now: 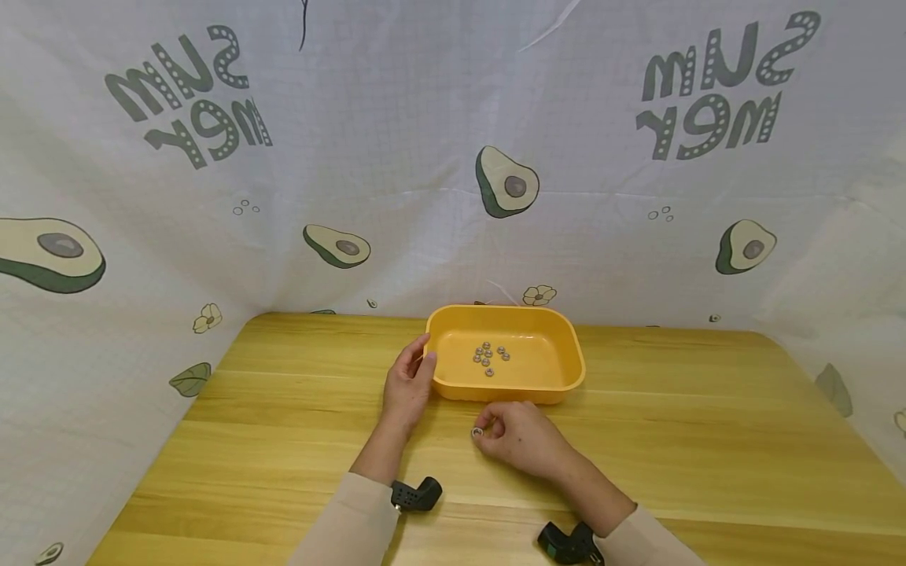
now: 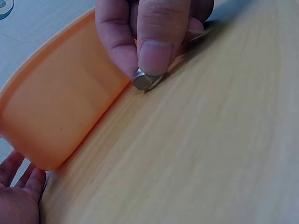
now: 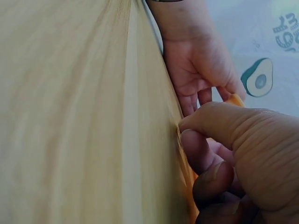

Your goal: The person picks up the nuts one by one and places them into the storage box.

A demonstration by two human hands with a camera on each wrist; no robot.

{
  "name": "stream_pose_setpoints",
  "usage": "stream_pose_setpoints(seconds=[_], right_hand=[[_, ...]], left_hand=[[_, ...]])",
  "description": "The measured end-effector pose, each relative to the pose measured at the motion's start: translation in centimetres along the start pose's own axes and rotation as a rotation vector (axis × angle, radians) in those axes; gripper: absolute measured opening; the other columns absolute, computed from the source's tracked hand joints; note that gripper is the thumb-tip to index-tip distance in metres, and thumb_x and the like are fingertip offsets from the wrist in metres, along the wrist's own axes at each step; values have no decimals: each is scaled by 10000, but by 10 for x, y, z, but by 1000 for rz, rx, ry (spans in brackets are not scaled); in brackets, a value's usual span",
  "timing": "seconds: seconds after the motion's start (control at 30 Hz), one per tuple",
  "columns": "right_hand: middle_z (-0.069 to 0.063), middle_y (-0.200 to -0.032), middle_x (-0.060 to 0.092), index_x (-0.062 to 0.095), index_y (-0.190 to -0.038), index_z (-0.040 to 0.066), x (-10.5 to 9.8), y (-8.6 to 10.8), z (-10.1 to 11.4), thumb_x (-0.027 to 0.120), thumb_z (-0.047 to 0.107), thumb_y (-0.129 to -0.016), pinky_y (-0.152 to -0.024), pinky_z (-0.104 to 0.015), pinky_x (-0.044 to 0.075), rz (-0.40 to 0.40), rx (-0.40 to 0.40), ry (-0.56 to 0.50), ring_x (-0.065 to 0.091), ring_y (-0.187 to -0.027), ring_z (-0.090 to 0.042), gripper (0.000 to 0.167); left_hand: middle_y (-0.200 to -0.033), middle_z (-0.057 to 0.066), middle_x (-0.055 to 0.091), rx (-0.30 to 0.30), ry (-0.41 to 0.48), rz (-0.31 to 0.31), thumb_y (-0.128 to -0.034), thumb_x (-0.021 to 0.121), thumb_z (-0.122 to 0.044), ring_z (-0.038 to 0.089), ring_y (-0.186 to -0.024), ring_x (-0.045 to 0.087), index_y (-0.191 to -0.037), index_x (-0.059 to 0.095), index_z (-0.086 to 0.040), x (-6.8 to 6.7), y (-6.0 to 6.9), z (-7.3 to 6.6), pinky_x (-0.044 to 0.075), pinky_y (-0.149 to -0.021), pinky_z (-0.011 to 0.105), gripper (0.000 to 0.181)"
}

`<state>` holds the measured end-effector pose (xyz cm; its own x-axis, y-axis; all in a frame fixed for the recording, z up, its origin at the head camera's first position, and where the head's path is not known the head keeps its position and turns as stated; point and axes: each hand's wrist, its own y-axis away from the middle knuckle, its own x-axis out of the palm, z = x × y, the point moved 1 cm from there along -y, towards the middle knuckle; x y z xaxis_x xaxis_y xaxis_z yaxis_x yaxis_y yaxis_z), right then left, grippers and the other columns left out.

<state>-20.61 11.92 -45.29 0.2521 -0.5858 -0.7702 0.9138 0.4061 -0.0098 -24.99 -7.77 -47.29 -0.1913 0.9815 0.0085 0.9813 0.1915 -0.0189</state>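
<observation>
A yellow plastic bin (image 1: 506, 394) stands on the wooden table with several small metal nuts (image 1: 487, 354) on its floor. At the bin's left end, my left hand (image 1: 408, 391) holds the side, its thumb by the rim and its fingers against the outer wall. Just in front of the bin, my right hand (image 1: 522, 437) pinches one silver nut (image 2: 141, 79) between thumb and index finger, low over the tabletop. The left wrist view shows flat sides on this nut. In the right wrist view the fingers hide it.
The wooden table (image 1: 679, 440) extends to both sides of the bin. A pale cloth (image 1: 425, 157) printed with avocados hangs close behind the bin and along both sides. A black wrist camera (image 1: 418, 494) sits on the left wrist, another (image 1: 569, 542) on the right.
</observation>
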Motion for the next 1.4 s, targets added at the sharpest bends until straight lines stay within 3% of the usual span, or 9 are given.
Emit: stream_pose_setpoints(seconds=[0.6, 0.67, 0.97, 1.17, 1.4], right_hand=[[77, -652, 593, 722, -916, 215, -20, 7, 18, 779, 234, -887, -514, -213, 418, -21, 90, -68, 520, -559, -89, 67], [81, -652, 597, 725, -923, 206, -25, 8, 20, 776, 224, -889, -544, -210, 417, -34, 89, -69, 518, -557, -88, 64], [46, -655, 606, 728, -964, 150, -54, 7, 18, 784, 177, -895, -467, -221, 408, -125, 61, -97, 491, -529, -112, 93], [5, -680, 617, 726, -1011, 142, -68, -6, 9, 775, 252, -909, -493, -249, 410, -160, 111, -88, 498, -567, -167, 158], [-19, -706, 640, 721, -1028, 104, -78, -34, -8, 739, 270, -932, -495, -267, 403, -127, 110, -60, 494, -560, -169, 193]], left_hand=[[-1541, 85, 518, -12, 16, 6, -1036, 601, -234, 302, -1413, 501, -1441, 591, -186, 1, -1, 0, 444, -1170, 468, 408], [-1545, 86, 512, -15, 18, 10, -1037, 600, -239, 304, -1419, 494, -1445, 588, -187, 0, -1, 0, 439, -1174, 471, 411], [-1550, 99, 505, -13, 21, 11, -1042, 591, -242, 312, -1413, 501, -1450, 582, -182, 0, -2, 1, 450, -1165, 465, 412], [-1549, 91, 511, -12, 19, 10, -1039, 596, -248, 306, -1414, 504, -1440, 591, -195, -1, -3, 3, 446, -1167, 466, 404], [-1550, 87, 510, -2, 27, 14, -1033, 607, -241, 296, -1424, 499, -1435, 597, -192, 0, -4, 4, 436, -1175, 464, 404]])
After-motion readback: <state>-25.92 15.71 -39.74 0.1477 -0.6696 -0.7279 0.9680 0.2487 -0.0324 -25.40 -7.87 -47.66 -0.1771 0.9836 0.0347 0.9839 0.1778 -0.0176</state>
